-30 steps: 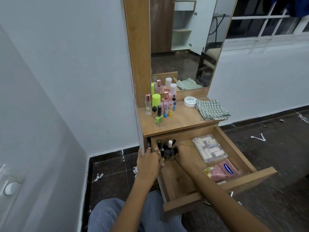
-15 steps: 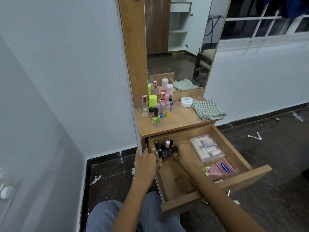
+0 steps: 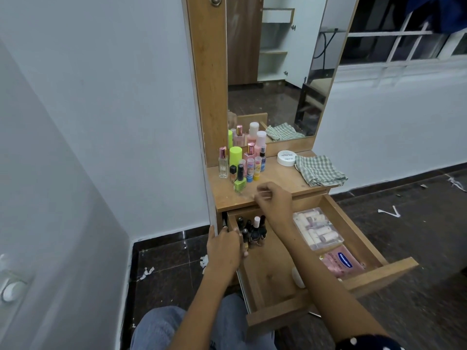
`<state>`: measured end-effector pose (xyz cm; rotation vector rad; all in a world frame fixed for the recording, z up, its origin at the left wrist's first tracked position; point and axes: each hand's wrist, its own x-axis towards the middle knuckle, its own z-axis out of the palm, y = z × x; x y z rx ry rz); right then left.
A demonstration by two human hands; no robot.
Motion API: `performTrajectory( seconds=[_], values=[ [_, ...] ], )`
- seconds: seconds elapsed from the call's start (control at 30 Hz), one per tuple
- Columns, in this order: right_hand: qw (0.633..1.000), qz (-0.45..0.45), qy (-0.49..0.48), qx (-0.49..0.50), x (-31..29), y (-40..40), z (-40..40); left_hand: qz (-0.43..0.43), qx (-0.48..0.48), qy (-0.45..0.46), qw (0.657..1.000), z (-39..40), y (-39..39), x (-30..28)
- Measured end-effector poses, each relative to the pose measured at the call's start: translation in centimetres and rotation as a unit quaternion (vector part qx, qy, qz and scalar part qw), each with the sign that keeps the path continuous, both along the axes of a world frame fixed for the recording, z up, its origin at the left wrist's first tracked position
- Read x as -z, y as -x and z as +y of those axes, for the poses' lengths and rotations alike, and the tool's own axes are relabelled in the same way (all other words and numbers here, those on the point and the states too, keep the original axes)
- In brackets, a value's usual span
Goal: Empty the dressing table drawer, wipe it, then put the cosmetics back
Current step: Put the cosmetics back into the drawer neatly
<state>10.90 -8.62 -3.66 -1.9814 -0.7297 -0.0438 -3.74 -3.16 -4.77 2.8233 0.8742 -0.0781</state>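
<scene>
The wooden drawer (image 3: 379,271) stands pulled out under the dressing table top (image 3: 280,179). In its back left corner is a cluster of dark nail polish bottles (image 3: 254,231). A clear box of small rolls (image 3: 318,228) and a pink Vaseline pouch (image 3: 341,263) lie along its right side. My left hand (image 3: 223,248) grips the drawer's left wall beside the bottles. My right hand (image 3: 274,198) hovers over the table top's front edge, fingers pinched on something small and pale that is blurred. Several bottles and tubes (image 3: 240,160) stand on the table top, with a green nail polish (image 3: 239,184) in front.
A white jar (image 3: 286,157) and a checked cloth (image 3: 319,170) lie on the right of the table top below the mirror (image 3: 278,72). A white wall is close on the left. My knees in jeans (image 3: 177,327) are under the drawer. Paper scraps litter the dark floor.
My right hand has lifted out of the drawer's bottle cluster and moved up to the table top's front edge. My left hand has stayed on the drawer's left side.
</scene>
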Motion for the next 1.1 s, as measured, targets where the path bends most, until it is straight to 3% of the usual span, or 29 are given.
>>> performTrajectory(
  seconds=[0.13,0.33,0.47,0.73,0.97,1.1],
  values=[
    [0.997,-0.019,-0.059,0.04,-1.5,0.2,2.2,0.017,0.002,-0.004,1.0,0.1,-0.4,-0.1],
    [0.994,-0.081,0.003,0.067,-2.5,1.2,5.6,0.046,0.007,-0.008,0.999,0.0,-0.4,-0.3],
    [0.994,-0.073,0.032,0.08,-2.9,1.0,6.0,0.047,0.011,-0.003,0.999,0.0,-0.5,-0.4],
    [0.999,-0.026,0.014,-0.034,-2.9,-0.3,-1.5,0.037,0.024,-0.02,0.999,-0.1,-0.1,-0.6],
    [0.985,-0.003,0.163,-0.053,1.1,-2.0,-7.0,0.014,0.027,-0.01,0.999,0.1,0.1,-0.4],
    [0.98,0.039,0.19,-0.047,4.2,-2.1,-6.5,0.007,0.025,-0.001,1.0,0.2,0.2,-0.2]
  ],
)
